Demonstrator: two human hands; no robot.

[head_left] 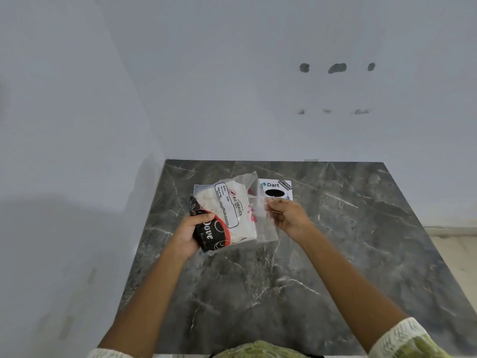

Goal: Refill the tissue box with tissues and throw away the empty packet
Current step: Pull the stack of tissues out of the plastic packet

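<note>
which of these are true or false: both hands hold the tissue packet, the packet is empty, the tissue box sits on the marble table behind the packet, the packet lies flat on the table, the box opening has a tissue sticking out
1. Both hands hold the tissue packet. True: left hand grips the printed end, right hand pinches the clear open end.
2. The packet is empty. False: white tissues show inside.
3. The tissue box sits on the marble table behind the packet. True.
4. The packet lies flat on the table. False: it is held up, tilted.
5. A tissue sticks out of the box opening. False: the oval opening looks dark.
</note>
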